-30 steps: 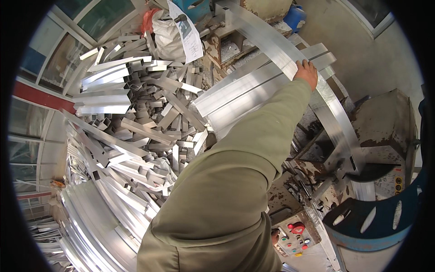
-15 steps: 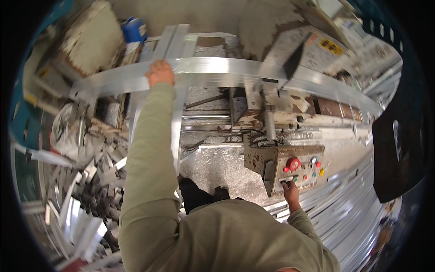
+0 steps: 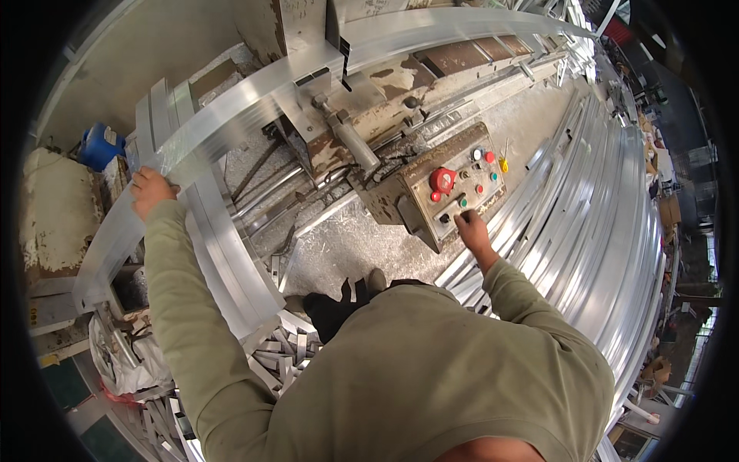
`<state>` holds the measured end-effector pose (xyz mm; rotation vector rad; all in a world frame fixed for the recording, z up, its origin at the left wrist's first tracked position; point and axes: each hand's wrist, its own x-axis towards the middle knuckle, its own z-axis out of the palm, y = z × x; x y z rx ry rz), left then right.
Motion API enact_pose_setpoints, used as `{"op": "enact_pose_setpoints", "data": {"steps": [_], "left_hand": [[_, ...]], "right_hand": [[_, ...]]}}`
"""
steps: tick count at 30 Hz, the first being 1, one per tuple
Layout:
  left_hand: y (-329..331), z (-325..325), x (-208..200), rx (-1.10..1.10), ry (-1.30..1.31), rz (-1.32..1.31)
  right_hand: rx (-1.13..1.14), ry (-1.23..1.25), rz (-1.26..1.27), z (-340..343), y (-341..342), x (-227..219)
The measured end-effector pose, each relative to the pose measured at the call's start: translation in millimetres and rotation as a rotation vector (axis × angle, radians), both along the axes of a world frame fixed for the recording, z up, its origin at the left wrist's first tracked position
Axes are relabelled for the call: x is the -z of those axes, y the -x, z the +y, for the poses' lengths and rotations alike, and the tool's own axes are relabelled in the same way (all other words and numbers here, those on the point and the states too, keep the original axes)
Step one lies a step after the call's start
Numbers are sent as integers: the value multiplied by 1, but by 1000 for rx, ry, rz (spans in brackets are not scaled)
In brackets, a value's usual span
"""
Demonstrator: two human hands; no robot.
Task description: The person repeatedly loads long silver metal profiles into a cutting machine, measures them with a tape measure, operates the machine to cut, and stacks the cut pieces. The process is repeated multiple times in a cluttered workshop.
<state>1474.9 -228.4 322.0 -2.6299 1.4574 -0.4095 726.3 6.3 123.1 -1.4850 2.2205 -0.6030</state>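
Note:
My left hand (image 3: 151, 191) is closed over the edge of a long, flat aluminium profile (image 3: 231, 114), near its left end. The profile runs across the machine toward the upper right, passing a dark upright plate (image 3: 334, 27). Other aluminium lengths (image 3: 219, 227) lie beneath it, crosswise. My right hand (image 3: 471, 229) is at the lower edge of the worn control box (image 3: 406, 208), its fingers curled beside a black knob (image 3: 444, 219) and a green button (image 3: 463, 203). Whatever those fingers press or hold is hidden. A red button (image 3: 443, 180) sits farther up the panel.
A metal cylinder (image 3: 356, 142) juts from the machine toward me. Many long aluminium bars (image 3: 573, 223) lie stacked on the right. Offcuts (image 3: 289, 350) and a white sack (image 3: 123, 358) are at the lower left. A blue jug (image 3: 101, 146) stands at the far left.
My view has turned toward the right, so the machine appears tilted and more of the bar stack shows. My left hand stays on the profile, my right hand at the control box.

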Motion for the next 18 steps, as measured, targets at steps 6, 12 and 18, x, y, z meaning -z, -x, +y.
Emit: {"op": "enact_pose_setpoints", "data": {"steps": [6, 12, 18], "left_hand": [[-7, -17, 17, 13, 105, -88], [2, -4, 7, 3, 104, -31], [-4, 4, 2, -26, 78, 3]], "right_hand": [[67, 105, 9, -65, -8, -21], [-16, 86, 88, -111, -33, -34], [-109, 4, 243, -120, -62, -46]]}}
